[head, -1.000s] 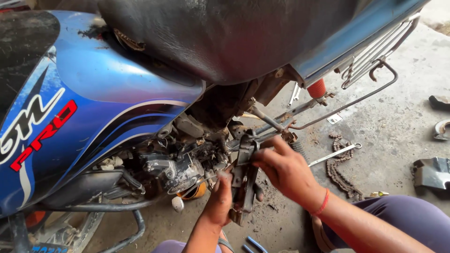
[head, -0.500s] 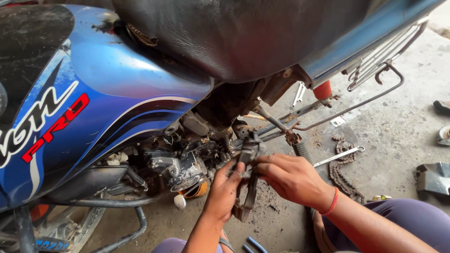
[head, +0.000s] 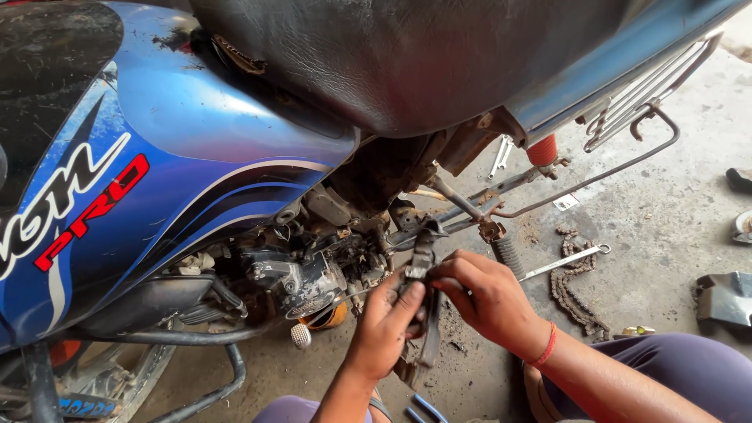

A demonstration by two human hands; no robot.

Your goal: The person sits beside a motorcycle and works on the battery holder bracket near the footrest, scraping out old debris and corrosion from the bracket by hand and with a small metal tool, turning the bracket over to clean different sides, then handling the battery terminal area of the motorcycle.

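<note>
A blue motorcycle [head: 180,149] with a black seat [head: 407,55] fills the upper left. Its greasy engine [head: 301,274] is exposed low down. My left hand [head: 385,325] and my right hand [head: 486,298] both grip a dark, dirty bracket-like metal part [head: 425,258] that hangs down beside the engine. The left hand's fingers pinch it from the left, the right hand's fingers from the right. The part's lower end [head: 423,360] shows below my hands. A red band circles my right wrist.
A drive chain [head: 570,286] and a spanner [head: 564,262] lie on the concrete floor to the right. A footrest peg [head: 507,252] sticks out near my right hand. Dark parts [head: 724,298] lie at the far right. A red shock absorber [head: 542,150] sits under the tail.
Both hands have slid a little lower and to the left along the dark part. The view has shifted slightly, bringing the motorcycle closer.
</note>
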